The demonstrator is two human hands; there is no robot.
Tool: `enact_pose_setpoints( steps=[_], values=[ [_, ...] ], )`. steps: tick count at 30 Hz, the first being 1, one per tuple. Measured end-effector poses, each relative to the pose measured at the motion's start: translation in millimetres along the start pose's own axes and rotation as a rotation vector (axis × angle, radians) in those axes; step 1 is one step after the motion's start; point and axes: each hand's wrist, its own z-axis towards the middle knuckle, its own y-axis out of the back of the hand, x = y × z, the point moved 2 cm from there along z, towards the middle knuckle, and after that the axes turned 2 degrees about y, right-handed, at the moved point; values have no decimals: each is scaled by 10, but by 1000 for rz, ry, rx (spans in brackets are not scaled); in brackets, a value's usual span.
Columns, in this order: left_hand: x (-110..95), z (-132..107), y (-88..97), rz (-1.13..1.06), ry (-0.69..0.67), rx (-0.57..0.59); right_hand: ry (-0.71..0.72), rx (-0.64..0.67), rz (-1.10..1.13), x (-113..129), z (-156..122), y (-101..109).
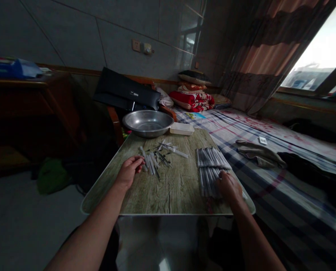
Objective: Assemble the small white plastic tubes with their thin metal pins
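My left hand [129, 170] rests on a small wood-grain table [173, 188], its fingers curled at the edge of a loose heap of white pen barrels and thin dark refills [155, 160]. What its fingertips pinch is too small to make out. My right hand [227, 187] lies on the near end of a neat stack of grey-white pen tubes [211, 165] at the table's right side, fingers bent over them. A single white pen [177, 151] lies apart toward the far middle.
A steel basin [148, 122] and a white lidded box [181, 128] stand at the table's far edge. A bed with a striped sheet [269, 150], folded quilts [194, 98] and dark clothes runs along the right. A dark wooden cabinet [29, 109] is on the left.
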Motion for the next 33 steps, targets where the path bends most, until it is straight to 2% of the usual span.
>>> enact_pose_setpoints(
  steps=[6,11,18,27,30,33],
  values=[
    [-7,21,73,-14,-9,-51,29,-32,10,16,36,70],
    [-5,36,100,-36,-21,-67,191,-115,157,264,15,177],
    [-28,47,128,-53,-37,-103,491,-54,407,801,-87,-48],
    [-18,91,205,-33,-37,-158,607,69,489,1142,-192,-224],
    [11,141,257,60,-51,-168,617,86,479,1184,-186,-284],
    [52,192,277,327,-124,-139,601,92,484,1193,-169,-322]
  ],
)
